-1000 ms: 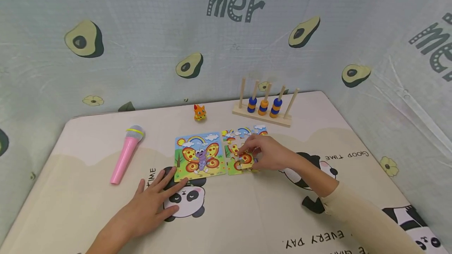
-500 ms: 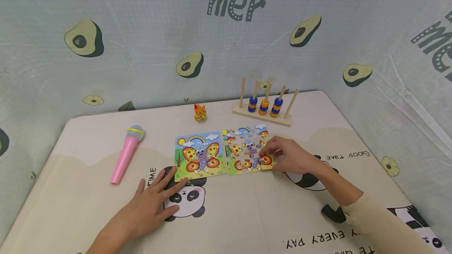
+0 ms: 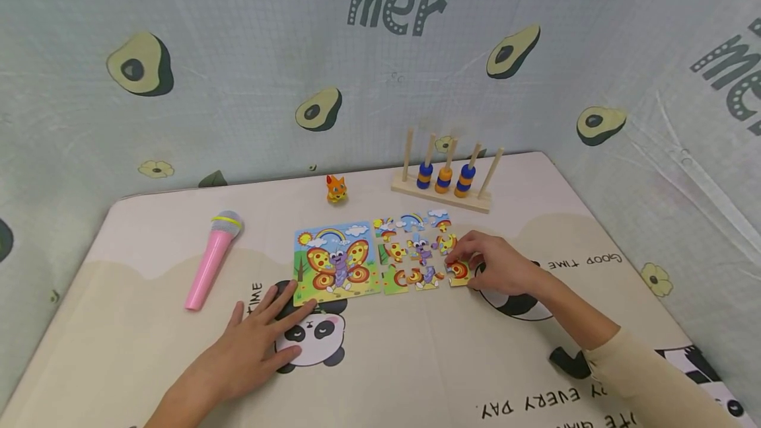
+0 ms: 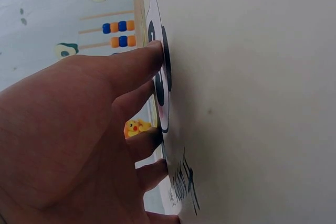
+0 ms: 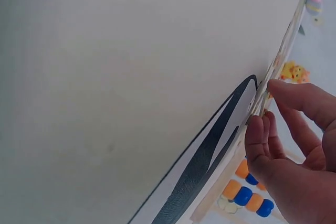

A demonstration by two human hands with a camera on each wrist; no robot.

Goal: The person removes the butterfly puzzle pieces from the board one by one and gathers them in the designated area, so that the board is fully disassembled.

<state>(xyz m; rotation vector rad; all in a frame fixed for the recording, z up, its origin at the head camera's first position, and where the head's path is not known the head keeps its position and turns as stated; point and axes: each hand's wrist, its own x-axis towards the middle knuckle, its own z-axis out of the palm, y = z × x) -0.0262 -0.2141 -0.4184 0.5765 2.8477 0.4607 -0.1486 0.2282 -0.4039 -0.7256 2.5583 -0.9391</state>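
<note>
My right hand [image 3: 499, 265] pinches a puzzle piece [image 3: 458, 272] with a red and orange wing swirl, at the lower right of the spread pieces. A narrow gap parts it from the butterfly's-feet piece [image 3: 429, 277] beside it. The other puzzle pieces lie in loose rows with small gaps, among them the face piece [image 3: 421, 250] in the centre. To their left is a whole butterfly picture board [image 3: 337, 263]. My left hand [image 3: 250, 347] lies on the tablecloth with fingers spread, fingertips at the board's lower left corner. In the right wrist view, thumb and fingers [image 5: 257, 129] close together at the table surface.
A pink toy microphone [image 3: 214, 259] lies at the left. Behind the puzzle stand a small orange toy animal [image 3: 336, 189] and a wooden bead rack [image 3: 441, 193] with blue and orange beads. A printed curtain [image 3: 238, 84] rises behind the table.
My right hand has moved right from over the middle of the pieces, taking the swirl piece to the lower right and then slightly away from its neighbour. The left hand has stayed still.
</note>
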